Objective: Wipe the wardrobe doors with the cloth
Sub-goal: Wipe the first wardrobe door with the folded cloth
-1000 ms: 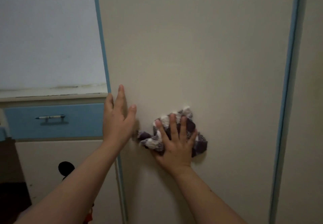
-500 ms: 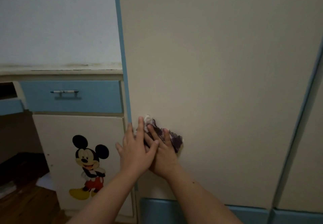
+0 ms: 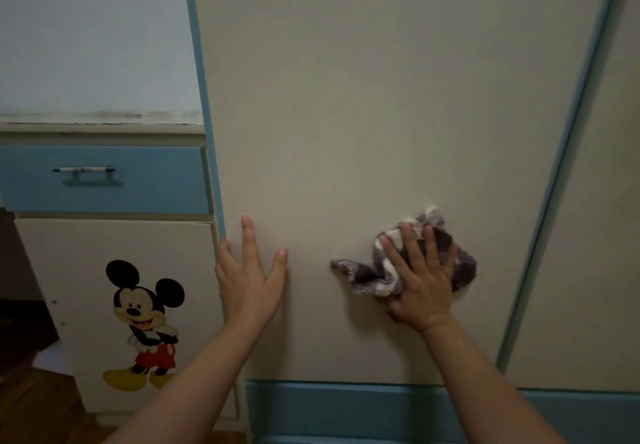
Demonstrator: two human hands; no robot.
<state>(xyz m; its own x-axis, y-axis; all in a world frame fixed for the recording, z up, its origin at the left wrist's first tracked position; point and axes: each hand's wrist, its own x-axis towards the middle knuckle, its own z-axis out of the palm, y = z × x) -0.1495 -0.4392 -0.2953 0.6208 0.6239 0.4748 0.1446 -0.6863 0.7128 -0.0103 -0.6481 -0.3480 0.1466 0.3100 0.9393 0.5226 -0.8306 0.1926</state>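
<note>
A tall cream wardrobe door with blue edging fills the middle of the view. My right hand presses a crumpled purple-and-white checked cloth flat against the lower right part of that door, fingers spread and straight. My left hand rests flat on the door near its left blue edge, fingers straight, with the outer fingers at the edge itself. A second cream door stands to the right, past a blue strip.
Left of the wardrobe stands a low cabinet with a blue drawer, its handle, and a cream door bearing a cartoon mouse sticker. A blue base panel runs under the doors. Wooden floor shows at the lower left.
My right hand has slid the cloth rightward across the door, away from my left hand. The left hand stays by the door's left edge.
</note>
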